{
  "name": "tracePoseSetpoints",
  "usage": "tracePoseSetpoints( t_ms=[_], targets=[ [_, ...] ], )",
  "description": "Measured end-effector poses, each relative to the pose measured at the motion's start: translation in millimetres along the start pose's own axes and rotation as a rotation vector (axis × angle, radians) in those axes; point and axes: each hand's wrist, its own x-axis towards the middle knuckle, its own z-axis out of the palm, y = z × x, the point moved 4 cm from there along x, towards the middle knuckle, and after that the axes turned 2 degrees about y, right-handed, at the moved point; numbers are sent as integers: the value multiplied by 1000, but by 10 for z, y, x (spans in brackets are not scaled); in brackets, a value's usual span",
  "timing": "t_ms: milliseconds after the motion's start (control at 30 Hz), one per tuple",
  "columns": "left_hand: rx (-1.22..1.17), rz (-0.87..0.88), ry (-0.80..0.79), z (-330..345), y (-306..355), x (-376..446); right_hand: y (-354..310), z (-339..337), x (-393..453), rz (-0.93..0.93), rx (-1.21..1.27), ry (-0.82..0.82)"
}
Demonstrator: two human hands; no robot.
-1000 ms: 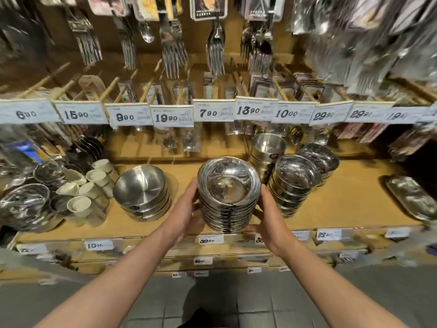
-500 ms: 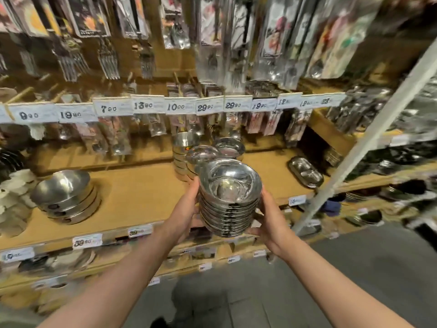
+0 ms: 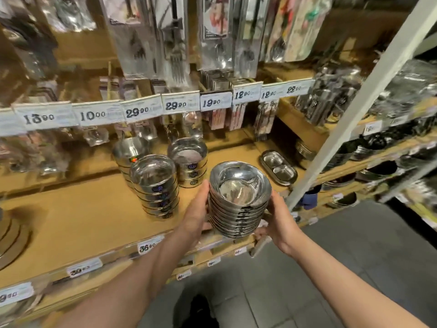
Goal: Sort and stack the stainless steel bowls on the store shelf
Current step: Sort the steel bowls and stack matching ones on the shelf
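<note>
A tall stack of several shallow stainless steel bowls is held up in front of the wooden shelf, near its front edge. My left hand holds the stack's left side and bottom. My right hand cups its right side from below. Behind and to the left stand three stacks of straight-walled steel bowls: a front stack, a rear left stack and a rear right stack.
Two-compartment steel trays lie on the shelf to the right. A white slanted upright crosses on the right. Price tags line the upper rail under hanging cutlery packs. Bare shelf board lies left of the stacks. Grey floor tiles show below.
The view has swung right along the shelf, with the bowl stack carried right between both hands. The wide bowls and white cups at the left have left the view.
</note>
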Motion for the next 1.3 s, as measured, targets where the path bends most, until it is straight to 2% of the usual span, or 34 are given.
tracePoseSetpoints(
  t_ms=[200,633,800,1000,1167,1300],
  targets=[
    [-25,-24,50,229,225,909,-214,-226,988,-3,-33,19],
    [-91,148,75,541,150,2204,-276,-642,2541,56,-79,-61],
    [-181,137,209,617,130,2441,-290,-714,2808,47,-67,-124],
    [-186,97,279,656,133,2462,-321,-704,2922,64,-61,-214],
    [-258,176,283,741,72,2374,-268,-744,2894,70,21,-141],
    [-203,214,333,734,-25,2345,-251,-786,2881,72,39,-124]
  ],
)
